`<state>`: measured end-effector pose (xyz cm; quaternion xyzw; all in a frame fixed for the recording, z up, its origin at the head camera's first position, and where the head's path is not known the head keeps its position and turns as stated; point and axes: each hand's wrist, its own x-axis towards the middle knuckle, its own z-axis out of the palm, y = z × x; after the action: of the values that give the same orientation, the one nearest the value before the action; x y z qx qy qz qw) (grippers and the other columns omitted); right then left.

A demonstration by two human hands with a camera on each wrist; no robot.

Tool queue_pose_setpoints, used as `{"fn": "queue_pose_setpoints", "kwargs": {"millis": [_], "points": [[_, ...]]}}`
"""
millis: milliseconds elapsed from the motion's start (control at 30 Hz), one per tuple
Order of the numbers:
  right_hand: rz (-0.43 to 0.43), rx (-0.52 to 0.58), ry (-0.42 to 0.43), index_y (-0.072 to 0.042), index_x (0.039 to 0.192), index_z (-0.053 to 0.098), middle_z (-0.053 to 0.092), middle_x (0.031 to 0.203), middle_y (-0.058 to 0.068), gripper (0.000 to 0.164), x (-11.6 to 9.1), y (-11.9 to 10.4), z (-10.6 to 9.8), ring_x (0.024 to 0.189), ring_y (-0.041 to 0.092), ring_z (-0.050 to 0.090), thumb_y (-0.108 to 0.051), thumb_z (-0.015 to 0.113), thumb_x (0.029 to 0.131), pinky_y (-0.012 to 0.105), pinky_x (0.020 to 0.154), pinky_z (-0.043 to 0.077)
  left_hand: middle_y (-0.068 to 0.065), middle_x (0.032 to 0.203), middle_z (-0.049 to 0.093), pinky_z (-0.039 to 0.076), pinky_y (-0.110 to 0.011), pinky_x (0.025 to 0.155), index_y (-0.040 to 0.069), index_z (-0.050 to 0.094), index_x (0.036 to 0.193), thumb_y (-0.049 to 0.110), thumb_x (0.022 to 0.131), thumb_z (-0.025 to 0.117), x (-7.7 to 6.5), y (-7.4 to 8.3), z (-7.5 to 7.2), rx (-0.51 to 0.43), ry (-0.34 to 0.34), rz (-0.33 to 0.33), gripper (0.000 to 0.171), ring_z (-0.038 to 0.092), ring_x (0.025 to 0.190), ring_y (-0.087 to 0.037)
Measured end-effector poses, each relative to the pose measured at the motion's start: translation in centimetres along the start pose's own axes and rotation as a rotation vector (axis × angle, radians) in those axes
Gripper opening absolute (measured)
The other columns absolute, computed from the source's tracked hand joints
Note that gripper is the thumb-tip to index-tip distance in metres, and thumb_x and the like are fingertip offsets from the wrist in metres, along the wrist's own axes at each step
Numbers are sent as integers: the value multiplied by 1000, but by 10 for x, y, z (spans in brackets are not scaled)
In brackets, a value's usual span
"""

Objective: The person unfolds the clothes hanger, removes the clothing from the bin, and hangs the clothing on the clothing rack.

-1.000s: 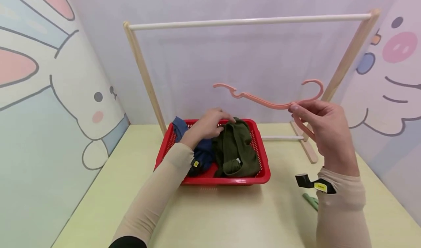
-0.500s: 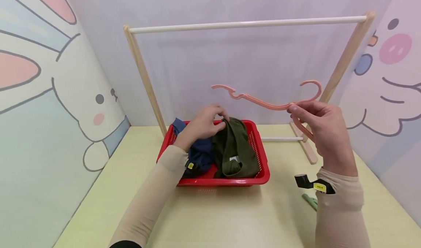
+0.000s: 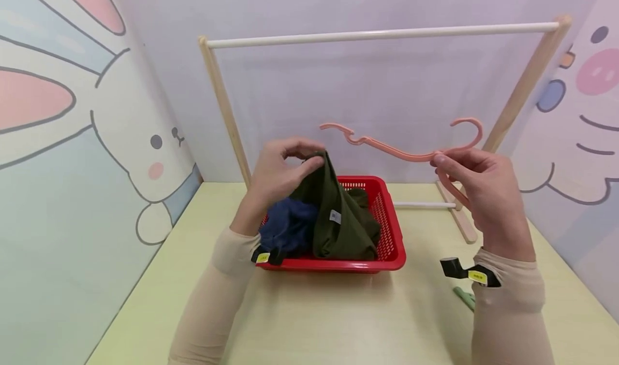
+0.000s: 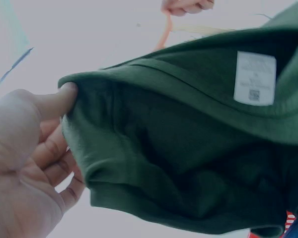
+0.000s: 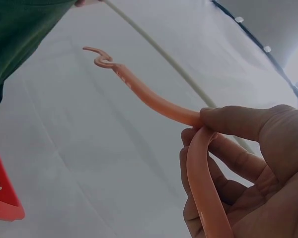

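My left hand pinches the edge of a dark green shirt between thumb and fingers, lifting one part above the red basket. A white label shows inside its neckline in the left wrist view. The shirt's lower part still lies in the basket, beside a crumpled blue garment. Off to the right, my right hand holds a pink clothes hanger in the air, pinched near the base of its hook. In the right wrist view the hanger extends away from the thumb.
Behind the basket stands a rack with a white rail and wooden posts. A green object, partly hidden by the right sleeve, lies on the pale yellow table. Walls with cartoon drawings close in the sides.
My left hand has taken hold of the green shirt and raised its edge up and to the left, partly out of the basket. The right hand keeps the hanger nearly still.
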<state>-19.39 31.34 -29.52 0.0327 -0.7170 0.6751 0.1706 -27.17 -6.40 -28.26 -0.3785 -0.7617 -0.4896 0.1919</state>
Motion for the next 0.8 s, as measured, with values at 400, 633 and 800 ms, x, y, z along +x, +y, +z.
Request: {"fn": "queue_pose_setpoints", "kwargs": {"millis": [400,633,800], "points": [[-5,-1,-12,1,126,82,85,101,-2,35,-1,-1,-3,108,21,63,-18,89,97,22,87,55,-11,100,81,57,-27,76,4,85,111,13,105,80,-37,-11,6,-73,199,-122,12,70,82,-21],[11,-24,-19,1,129,81,84,104,-2,37,-5,1,-6,108,22,63,-19,88,98,22,87,55,-12,109,82,54,-24,73,5,84,118,9,106,77,-49,-20,9,-59,288,-194,15,70,87,-17],[-9,-51,8,1,128,81,84,105,-2,38,-7,-2,-8,108,21,62,-21,90,97,20,86,55,-12,109,82,56,-25,76,5,85,119,10,104,80,-47,-22,14,-106,270,-170,16,72,90,-19]]}}
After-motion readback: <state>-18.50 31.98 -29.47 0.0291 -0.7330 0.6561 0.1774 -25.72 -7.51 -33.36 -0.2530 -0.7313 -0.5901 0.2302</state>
